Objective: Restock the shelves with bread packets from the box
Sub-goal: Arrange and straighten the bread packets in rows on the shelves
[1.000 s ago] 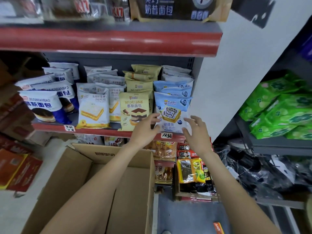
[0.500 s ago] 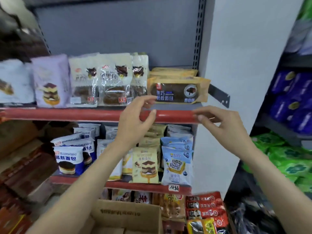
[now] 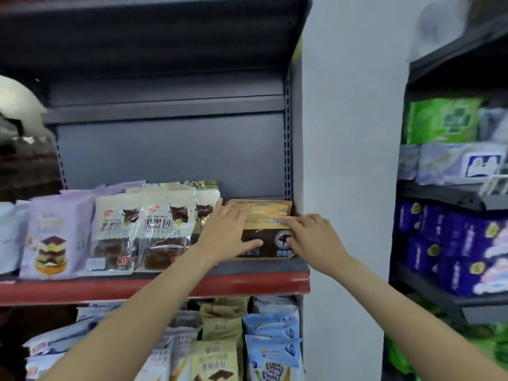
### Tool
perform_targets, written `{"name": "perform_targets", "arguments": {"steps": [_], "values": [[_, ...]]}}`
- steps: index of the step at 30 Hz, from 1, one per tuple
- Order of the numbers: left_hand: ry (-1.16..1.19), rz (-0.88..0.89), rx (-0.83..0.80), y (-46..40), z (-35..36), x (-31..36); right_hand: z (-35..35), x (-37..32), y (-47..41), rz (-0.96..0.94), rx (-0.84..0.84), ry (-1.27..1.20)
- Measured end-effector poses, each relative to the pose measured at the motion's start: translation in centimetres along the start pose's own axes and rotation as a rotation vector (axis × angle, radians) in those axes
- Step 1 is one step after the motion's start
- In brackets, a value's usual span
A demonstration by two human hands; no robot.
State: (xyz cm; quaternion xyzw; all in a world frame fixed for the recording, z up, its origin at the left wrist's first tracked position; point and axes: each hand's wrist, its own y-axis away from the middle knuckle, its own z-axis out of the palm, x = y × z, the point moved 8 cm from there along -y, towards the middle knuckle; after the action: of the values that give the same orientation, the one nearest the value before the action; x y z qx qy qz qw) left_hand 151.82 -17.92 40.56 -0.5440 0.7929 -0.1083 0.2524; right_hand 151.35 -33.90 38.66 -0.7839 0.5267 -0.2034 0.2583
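Note:
A stack of tan-and-brown bread packets (image 3: 270,237) lies flat at the right end of the red-edged upper shelf (image 3: 247,281). My left hand (image 3: 226,233) rests flat on the stack's left part, fingers straight and spread. My right hand (image 3: 310,235) lies on its right part, fingers extended over the front packet's label. Neither hand curls round a packet. The box is out of view.
White chocolate-bread packets (image 3: 143,229) and lilac cake packets (image 3: 52,237) stand left of the stack. Blue (image 3: 272,350) and tan packets (image 3: 217,353) fill the shelf below. A white wall (image 3: 349,160) borders the right; another rack with purple (image 3: 453,248) and green packs (image 3: 442,119) stands beyond.
Both hands rose from the lower shelf's blue packet, past the red shelf edge, onto the brown packet stack on the upper shelf. The view tilted up and the box left the frame.

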Motion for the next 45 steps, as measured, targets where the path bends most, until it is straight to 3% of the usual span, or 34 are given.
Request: {"name": "perform_targets", "arguments": {"steps": [6, 12, 21, 26, 30, 39, 45], "values": [[0.076, 0.105, 0.2, 1.3, 1.7, 0.9, -0.3, 0.9, 0.6, 0.044, -0.044, -0.324], [0.096, 0.137, 0.117, 1.1, 2.1, 0.7, -3.2, 2.4, -1.3, 0.022, 0.018, -0.257], [0.123, 0.121, 0.175, 0.8, 1.2, 0.6, -0.2, 1.9, -8.8, -0.248, -0.328, -0.231], [0.163, 0.068, 0.114, -0.1, 1.3, 1.2, 2.2, 2.0, -10.4, -0.385, -0.403, -0.254], [0.209, 0.068, 0.039, -1.0, 1.4, 2.0, 2.4, 3.1, -10.3, -0.483, -0.356, -0.199], [0.162, 0.157, 0.094, -2.1, -0.8, 5.9, 1.3, 7.0, -8.8, -0.489, -0.364, -0.292], [0.192, 0.04, -0.189, -3.5, 0.7, 3.5, -0.8, 5.9, -11.7, -0.48, -0.244, -0.366]]}}
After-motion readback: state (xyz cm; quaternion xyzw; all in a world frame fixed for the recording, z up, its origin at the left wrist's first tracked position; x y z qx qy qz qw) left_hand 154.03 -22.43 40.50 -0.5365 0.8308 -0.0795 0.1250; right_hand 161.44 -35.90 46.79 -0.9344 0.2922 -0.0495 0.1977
